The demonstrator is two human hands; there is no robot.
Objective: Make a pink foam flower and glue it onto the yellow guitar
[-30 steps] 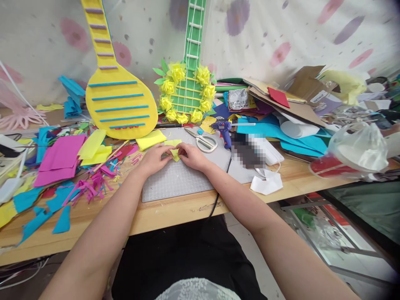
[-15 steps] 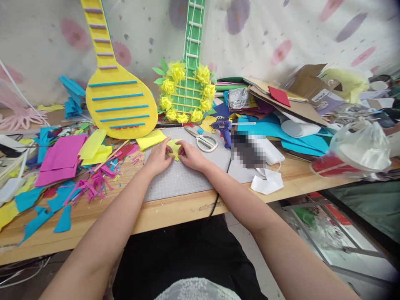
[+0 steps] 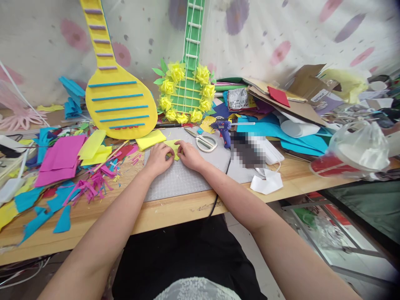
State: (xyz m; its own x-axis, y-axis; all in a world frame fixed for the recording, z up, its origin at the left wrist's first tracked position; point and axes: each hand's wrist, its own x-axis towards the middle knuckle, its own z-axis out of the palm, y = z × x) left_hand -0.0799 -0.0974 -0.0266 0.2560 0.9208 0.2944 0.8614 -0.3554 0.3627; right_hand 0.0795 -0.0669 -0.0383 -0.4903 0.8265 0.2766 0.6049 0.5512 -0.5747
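A small piece of yellow crepe paper [image 3: 171, 144] lies between my hands on the grey cutting mat [image 3: 184, 181]. My left hand [image 3: 159, 159] has its fingers curled with thumb and fingertips closed at the paper's left edge. From the other side my right hand [image 3: 190, 155] pinches the right edge, its fingers bent. Both hands partly cover the paper. White-handled scissors [image 3: 206, 143] rest just beyond my right hand, and a blue glue gun [image 3: 224, 132] lies to their right. Beyond my left hand is a folded yellow sheet [image 3: 151, 140].
A yellow cardboard lute shape [image 3: 121, 100] and a green one with yellow paper flowers [image 3: 192, 89] lean at the back. Coloured paper scraps [image 3: 90, 187] litter the left. Cardboard [image 3: 287, 102], blue paper [image 3: 303, 141] and a bagged red-and-white tub [image 3: 346, 154] crowd the right.
My fingers have shifted slightly on the yellow paper; the left hand's knuckles sit a little lower and flatter. The paper's upper part shows more to the left. Everything else is in place.
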